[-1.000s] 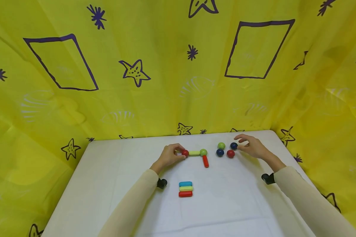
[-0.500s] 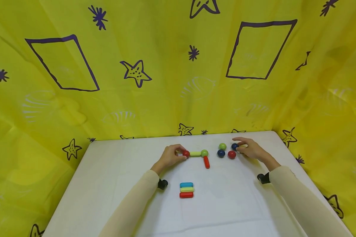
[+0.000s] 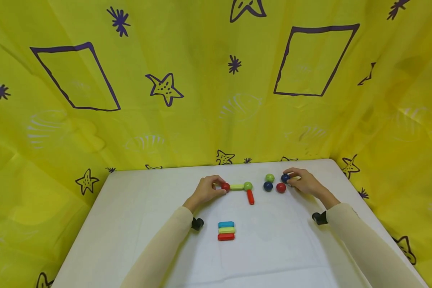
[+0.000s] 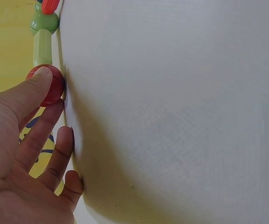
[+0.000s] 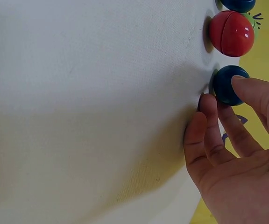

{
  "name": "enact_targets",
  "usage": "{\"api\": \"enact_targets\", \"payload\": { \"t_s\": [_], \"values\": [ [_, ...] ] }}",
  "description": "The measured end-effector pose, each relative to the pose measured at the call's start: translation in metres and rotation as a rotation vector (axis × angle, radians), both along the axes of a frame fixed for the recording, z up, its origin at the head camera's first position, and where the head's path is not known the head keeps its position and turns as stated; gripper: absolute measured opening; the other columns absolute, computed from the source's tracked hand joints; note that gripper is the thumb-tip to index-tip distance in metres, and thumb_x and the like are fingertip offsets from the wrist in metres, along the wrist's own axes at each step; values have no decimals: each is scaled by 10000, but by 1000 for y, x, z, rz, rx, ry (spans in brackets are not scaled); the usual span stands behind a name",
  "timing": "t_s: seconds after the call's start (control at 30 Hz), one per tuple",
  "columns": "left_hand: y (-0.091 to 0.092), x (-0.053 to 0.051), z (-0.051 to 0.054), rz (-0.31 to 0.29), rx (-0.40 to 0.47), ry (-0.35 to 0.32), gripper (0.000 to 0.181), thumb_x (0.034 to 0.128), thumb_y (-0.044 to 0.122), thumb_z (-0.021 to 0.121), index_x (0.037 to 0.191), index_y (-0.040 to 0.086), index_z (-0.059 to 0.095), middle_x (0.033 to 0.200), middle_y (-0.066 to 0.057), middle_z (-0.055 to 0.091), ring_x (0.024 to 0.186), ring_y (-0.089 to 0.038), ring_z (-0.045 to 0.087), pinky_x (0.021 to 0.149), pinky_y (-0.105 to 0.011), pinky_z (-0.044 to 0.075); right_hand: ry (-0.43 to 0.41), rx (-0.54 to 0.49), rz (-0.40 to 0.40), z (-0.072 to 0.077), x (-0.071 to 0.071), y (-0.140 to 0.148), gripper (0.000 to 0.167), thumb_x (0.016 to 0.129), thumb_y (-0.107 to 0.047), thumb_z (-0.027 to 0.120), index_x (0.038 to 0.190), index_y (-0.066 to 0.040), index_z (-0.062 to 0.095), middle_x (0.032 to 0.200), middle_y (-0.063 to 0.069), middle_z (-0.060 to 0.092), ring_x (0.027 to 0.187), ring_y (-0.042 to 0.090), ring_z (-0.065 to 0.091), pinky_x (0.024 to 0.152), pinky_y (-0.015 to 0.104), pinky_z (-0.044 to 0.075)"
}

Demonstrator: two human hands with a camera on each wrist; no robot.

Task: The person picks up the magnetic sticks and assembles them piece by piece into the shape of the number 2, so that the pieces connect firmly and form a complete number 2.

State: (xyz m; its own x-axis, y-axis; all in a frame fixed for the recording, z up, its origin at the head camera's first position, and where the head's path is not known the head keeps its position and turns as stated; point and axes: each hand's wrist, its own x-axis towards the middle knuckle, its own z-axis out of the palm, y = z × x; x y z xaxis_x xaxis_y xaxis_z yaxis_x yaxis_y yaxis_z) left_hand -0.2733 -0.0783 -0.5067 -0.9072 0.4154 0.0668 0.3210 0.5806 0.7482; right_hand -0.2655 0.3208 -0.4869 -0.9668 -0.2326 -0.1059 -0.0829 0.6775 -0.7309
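At the left end of a small joined chain, my left hand [image 3: 206, 189] pinches a red ball [image 4: 54, 87] between thumb and fingers. A yellow-green rod [image 3: 237, 187] runs from it to a green ball [image 3: 248, 186], and a red rod [image 3: 250, 197] extends from that ball toward me. To the right, my right hand [image 3: 305, 182] pinches a dark blue ball [image 5: 228, 85] at the table surface. Beside it lie a red ball [image 5: 232, 33], a second dark blue ball [image 3: 268, 186] and a green ball [image 3: 269, 177].
Nearer to me on the white table [image 3: 158, 248], a blue rod [image 3: 226, 225], a yellow-green rod [image 3: 227, 230] and a red rod [image 3: 226, 237] lie side by side. A yellow patterned curtain [image 3: 194, 128] stands behind the table and along its sides.
My right hand has moved slightly left and closed its thumb and fingers on the dark blue ball. The left hand keeps its hold on the red ball.
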Motion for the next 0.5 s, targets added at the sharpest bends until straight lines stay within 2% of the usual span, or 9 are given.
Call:
{"api": "enact_targets", "payload": {
  "t_s": [0.3,0.5],
  "values": [
    [0,-1,-2,-6,-2,17,246,885,202,831,1101,123,742,1065,-6,760,802,-140,548,745,-266,461,-7,-11,-11,-1,1,0,374,999,-34,624,1364,14,557,1317,381,552,764,240,607,632,285,492],
    [0,-1,-1,5,-9,7,242,889,190,827,1105,125,740,1074,-10,757,803,-149,544,749,-268,456,9,27,-12,1,2,-1,352,989,-63,656,1328,-7,580,1299,362,581,829,266,631,691,315,513]
  ]
}}
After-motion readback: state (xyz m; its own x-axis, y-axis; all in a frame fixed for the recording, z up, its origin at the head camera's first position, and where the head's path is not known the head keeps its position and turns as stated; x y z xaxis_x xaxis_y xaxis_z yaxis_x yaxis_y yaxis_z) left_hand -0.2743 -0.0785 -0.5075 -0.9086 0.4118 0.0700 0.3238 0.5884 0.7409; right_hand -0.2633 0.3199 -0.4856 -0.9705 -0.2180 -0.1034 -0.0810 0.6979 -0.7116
